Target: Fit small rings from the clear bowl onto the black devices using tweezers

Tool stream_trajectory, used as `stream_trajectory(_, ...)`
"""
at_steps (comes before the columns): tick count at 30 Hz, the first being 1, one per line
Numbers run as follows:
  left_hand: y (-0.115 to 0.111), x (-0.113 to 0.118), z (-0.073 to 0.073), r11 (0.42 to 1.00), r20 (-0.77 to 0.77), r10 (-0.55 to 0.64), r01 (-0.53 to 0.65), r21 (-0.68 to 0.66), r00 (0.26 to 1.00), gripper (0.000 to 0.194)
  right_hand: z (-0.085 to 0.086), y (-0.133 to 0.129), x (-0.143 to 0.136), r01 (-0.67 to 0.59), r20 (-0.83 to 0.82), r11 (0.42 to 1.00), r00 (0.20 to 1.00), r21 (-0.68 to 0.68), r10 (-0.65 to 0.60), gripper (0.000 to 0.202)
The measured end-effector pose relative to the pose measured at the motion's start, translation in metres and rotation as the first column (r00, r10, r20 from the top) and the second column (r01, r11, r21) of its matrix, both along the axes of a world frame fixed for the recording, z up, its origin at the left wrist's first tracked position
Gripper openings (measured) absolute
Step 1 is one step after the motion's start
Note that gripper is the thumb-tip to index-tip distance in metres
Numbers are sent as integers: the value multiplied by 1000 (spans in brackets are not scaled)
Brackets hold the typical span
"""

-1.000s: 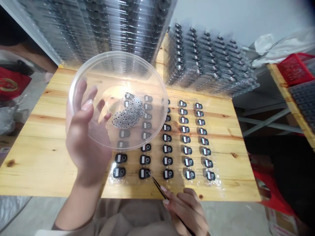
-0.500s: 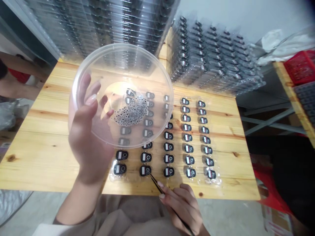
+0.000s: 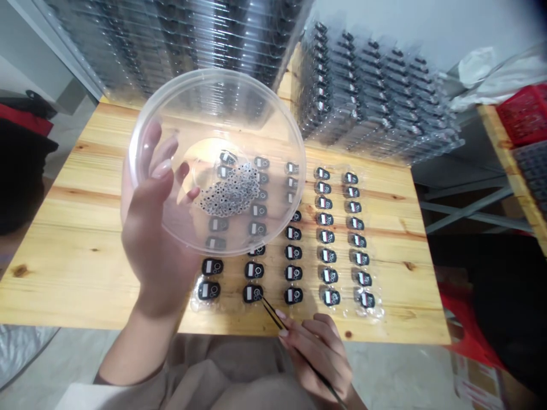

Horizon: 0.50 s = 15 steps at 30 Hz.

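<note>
My left hand (image 3: 158, 245) is closed round the side of a clear round plastic tub (image 3: 265, 136), tilted toward me over the table. A pile of small silvery rings (image 3: 233, 191) lies inside it. Dark tweezers (image 3: 273, 316) are pinched in my right hand (image 3: 318, 353), their tips a little apart. The tips are at the right end of a black device housing (image 3: 253, 294) in the front row. That housing and several like it sit in rows in a clear plastic tray (image 3: 273, 307). The tub covers part of the back left rows, which show blurred through it.
Tall stacks of clear trays stand along the back: one stack (image 3: 192, 40) at left, another stack (image 3: 371, 97) with black parts at right. A red basket (image 3: 523, 117) sits on a wooden shelf at far right.
The tweezer tips have parted slightly and shifted a touch right, at the same housing. My left hand still holds the tub. A person's arm at the far left has gone from view.
</note>
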<state>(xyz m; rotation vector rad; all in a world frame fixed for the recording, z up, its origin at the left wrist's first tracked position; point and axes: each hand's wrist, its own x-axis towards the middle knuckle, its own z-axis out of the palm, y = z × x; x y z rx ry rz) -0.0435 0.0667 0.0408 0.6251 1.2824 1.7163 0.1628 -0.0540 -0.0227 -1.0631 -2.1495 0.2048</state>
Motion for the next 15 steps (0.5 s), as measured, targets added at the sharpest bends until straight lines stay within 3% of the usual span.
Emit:
stream_trajectory(4,1,2,0,1000,-3,3,-3,-3,1000,30,-5,-4,-1,31,-31,999,999,-29,-32,14)
stream_trajectory(15,-1,-1,-3,1000,-50,-17,17,-14,999,29,-7,-7,5,-36,-29,999,999,-17,36,15)
